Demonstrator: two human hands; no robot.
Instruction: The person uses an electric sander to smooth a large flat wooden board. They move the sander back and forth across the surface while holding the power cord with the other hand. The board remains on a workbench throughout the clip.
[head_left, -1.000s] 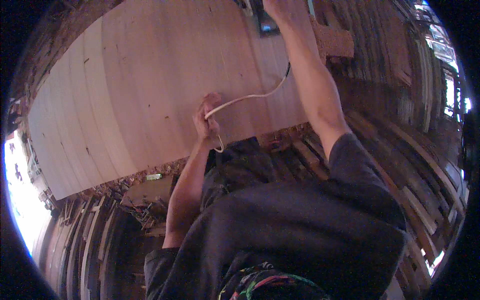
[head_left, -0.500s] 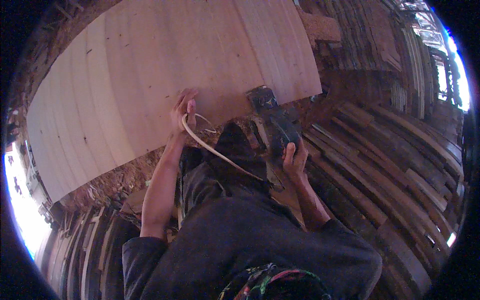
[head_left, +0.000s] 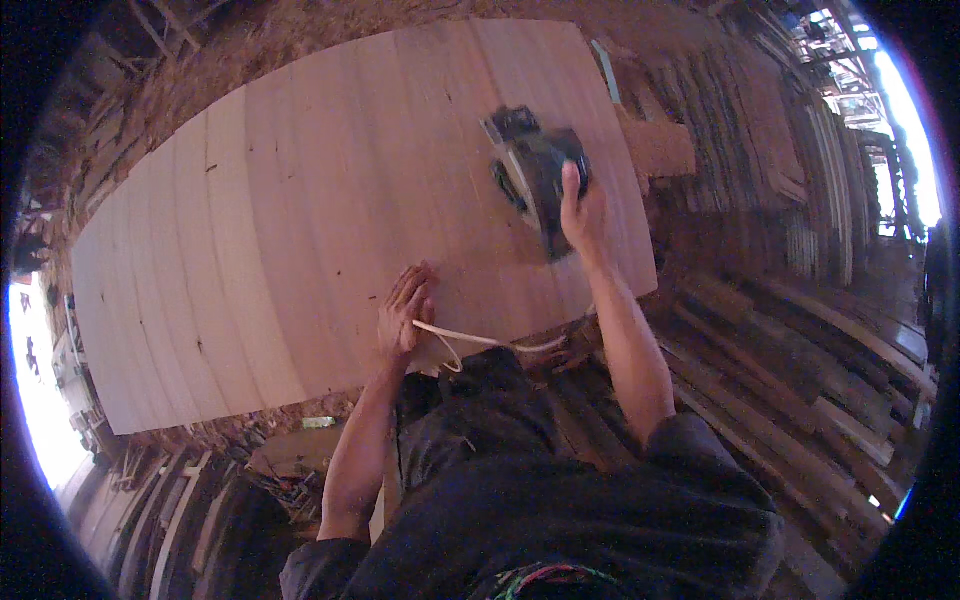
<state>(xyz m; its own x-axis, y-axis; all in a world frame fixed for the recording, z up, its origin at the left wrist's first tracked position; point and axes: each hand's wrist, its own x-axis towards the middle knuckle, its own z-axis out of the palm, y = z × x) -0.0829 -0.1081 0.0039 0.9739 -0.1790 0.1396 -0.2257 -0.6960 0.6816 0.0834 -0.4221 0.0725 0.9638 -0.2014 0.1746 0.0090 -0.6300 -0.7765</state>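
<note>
A broad pale wooden panel [head_left: 330, 200] made of joined boards lies in front of me. My right hand [head_left: 583, 212] grips the handle of a dark electric planer [head_left: 540, 175], thumb on top, over the panel's right part. Motion blurs the tool, and I cannot tell whether its sole touches the wood. At the panel's near edge rests my left hand [head_left: 407, 308], fingers stretched forward on the wood. A whitish power cord [head_left: 480, 342] is held between its thumb and palm. The cord loops below that hand and runs right, toward my right forearm.
Long planks [head_left: 780, 340] lie stacked at the right, with more boards [head_left: 180, 520] at the lower left. Shavings cover the ground around the panel. A flat wood piece [head_left: 660, 148] sits just past the panel's right edge.
My right hand has carried the planer from beside the panel's near edge forward over its surface. My left hand sits slightly farther right in view, still holding the cord.
</note>
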